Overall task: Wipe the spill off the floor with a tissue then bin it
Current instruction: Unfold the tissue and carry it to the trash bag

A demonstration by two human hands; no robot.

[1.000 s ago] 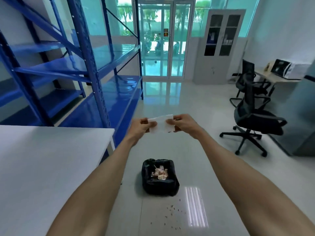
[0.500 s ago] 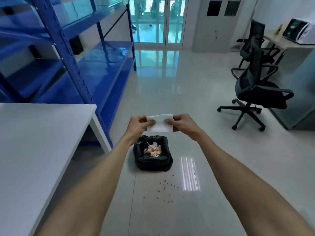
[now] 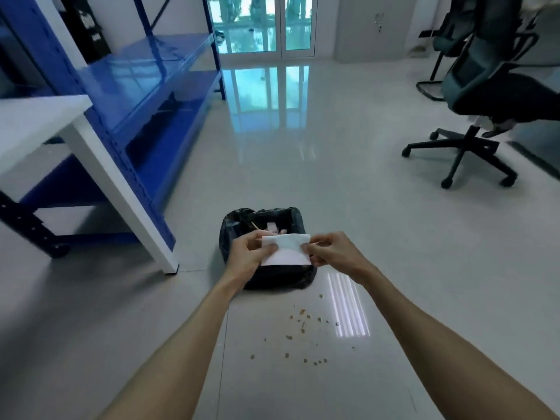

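Observation:
A white tissue (image 3: 286,250) is stretched flat between my hands, held above the floor. My left hand (image 3: 250,253) pinches its left edge and my right hand (image 3: 331,253) pinches its right edge. Behind and beneath the tissue stands a small bin lined with a black bag (image 3: 236,225), with some scraps inside; my hands and the tissue hide its front half. The spill (image 3: 303,325) is a scatter of small brown crumbs on the pale glossy floor, nearer to me than the bin and slightly to the right.
A white table (image 3: 36,122) with a white leg (image 3: 136,219) stands at the left, in front of blue metal shelving (image 3: 145,74). A black office chair on castors (image 3: 485,95) is at the right. Glass doors (image 3: 263,25) are far ahead.
The view has tilted down towards the floor. My hands, still holding the tissue, have lowered and now overlap the bin; the crumbs show larger and closer.

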